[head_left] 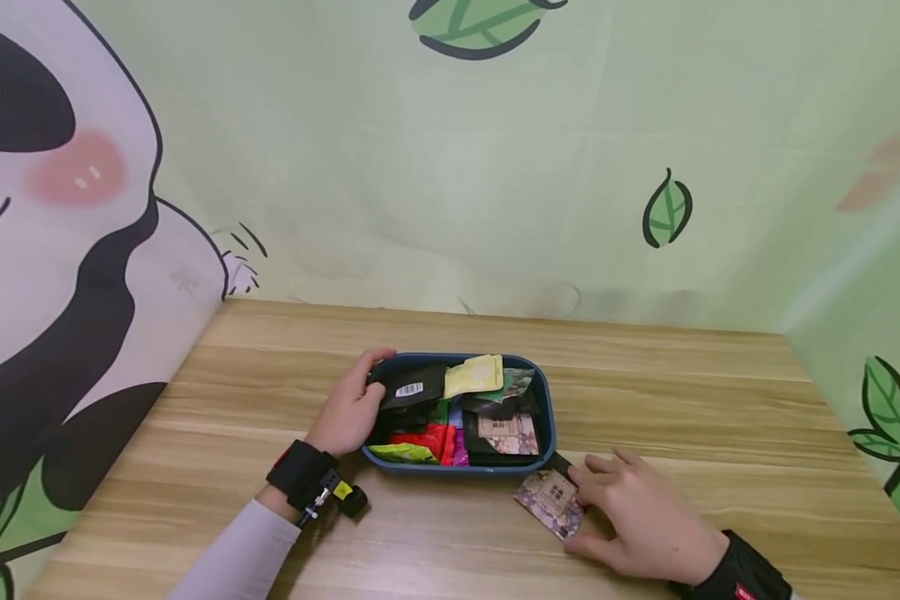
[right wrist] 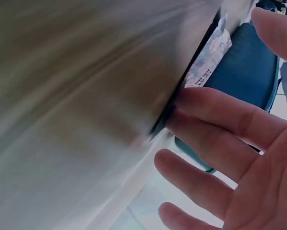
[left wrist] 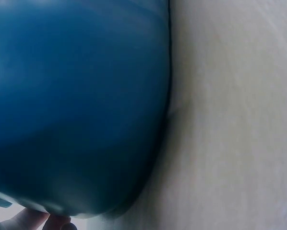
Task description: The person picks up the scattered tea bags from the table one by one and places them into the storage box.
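A dark blue bin (head_left: 549, 417) full of sachets stands on the wooden table. My left hand (head_left: 348, 408) grips its left end, thumb over the rim and fingers round the outer side. In the left wrist view the bin's blue wall (left wrist: 76, 96) fills much of the picture, with a few fingertips (left wrist: 26, 219) at the bottom. Just off the bin's front right corner lies a black sachet with a flowery label (head_left: 551, 502). Fairly straight fingers of my right hand (head_left: 641, 517) touch its edge. The right wrist view shows two fingertips (right wrist: 179, 103) on the sachet (right wrist: 208, 57), thumb apart.
Inside the bin are a black sachet with a barcode (head_left: 412, 387), a yellow one (head_left: 474, 376), a red one (head_left: 427, 439) and another with a flowery label (head_left: 512, 433). Behind the table (head_left: 667, 392) hangs a green backdrop (head_left: 495, 183) with a panda and leaves.
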Demonstrator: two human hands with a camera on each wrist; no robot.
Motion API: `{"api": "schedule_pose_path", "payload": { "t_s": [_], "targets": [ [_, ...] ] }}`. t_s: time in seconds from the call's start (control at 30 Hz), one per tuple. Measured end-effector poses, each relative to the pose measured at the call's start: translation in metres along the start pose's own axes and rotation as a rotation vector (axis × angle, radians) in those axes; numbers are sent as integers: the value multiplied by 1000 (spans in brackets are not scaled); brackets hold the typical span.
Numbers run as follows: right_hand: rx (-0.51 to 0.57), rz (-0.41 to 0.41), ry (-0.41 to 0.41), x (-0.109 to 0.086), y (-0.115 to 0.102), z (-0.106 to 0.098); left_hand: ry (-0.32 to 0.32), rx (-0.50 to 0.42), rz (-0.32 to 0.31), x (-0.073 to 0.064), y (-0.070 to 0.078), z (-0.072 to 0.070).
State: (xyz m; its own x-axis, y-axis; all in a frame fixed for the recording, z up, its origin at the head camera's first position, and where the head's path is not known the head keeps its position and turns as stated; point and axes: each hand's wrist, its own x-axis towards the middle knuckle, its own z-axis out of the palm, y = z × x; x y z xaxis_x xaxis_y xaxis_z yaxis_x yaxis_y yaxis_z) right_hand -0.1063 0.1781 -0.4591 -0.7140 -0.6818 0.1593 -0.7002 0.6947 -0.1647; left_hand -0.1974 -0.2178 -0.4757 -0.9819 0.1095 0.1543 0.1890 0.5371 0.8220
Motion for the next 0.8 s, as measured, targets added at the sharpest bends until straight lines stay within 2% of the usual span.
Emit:
{"api": "schedule_pose_path", "payload": {
  "t_s": [0.17, 0.33, 0.43, 0.57, 0.8],
  "targets": [
    [-52, 37, 60, -4, 13, 1, 1, -2, 2, 1, 0, 0],
    [-74, 89, 128, 1, 18, 4, 2, -6, 2, 1, -2, -1],
    [-78, 122, 108, 7, 13, 5, 3, -3, 8, 1, -4, -2],
    [-96, 141, 35, 14, 6, 7, 4, 1, 14, 1, -4, -1],
    [-148, 97, 10, 21, 3, 7, -5, -4, 6, 0, -2, -1]
  ]
}}
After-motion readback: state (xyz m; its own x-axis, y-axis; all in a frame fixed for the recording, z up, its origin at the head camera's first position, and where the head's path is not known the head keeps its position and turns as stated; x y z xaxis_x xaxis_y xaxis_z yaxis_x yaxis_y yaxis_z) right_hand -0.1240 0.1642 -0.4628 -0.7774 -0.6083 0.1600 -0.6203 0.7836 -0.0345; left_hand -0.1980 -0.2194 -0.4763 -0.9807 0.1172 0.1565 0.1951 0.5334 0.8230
